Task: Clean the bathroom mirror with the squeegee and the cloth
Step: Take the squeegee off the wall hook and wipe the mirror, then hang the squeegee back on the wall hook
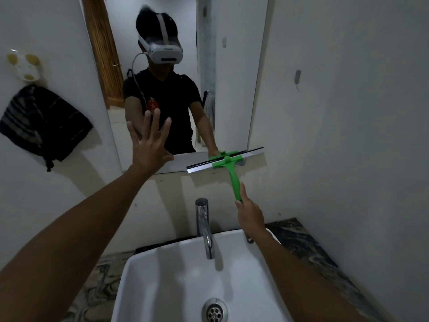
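The tall bathroom mirror (232,73) hangs on the white wall above the sink. My right hand (249,213) grips the lower end of the green squeegee (232,169) handle; its black-edged blade lies across the mirror's bottom right corner, tilted up to the right. My left hand (148,141) is raised in front of the mirror's lower left part, fingers spread, holding nothing. A dark striped cloth (44,126) hangs from a hook on the left wall, well away from both hands.
A white basin (144,275) with a chrome tap (205,226) and a drain (214,311) sits below on a marbled counter (308,247). A white suction holder (23,66) sticks to the left wall. The right wall stands close by.
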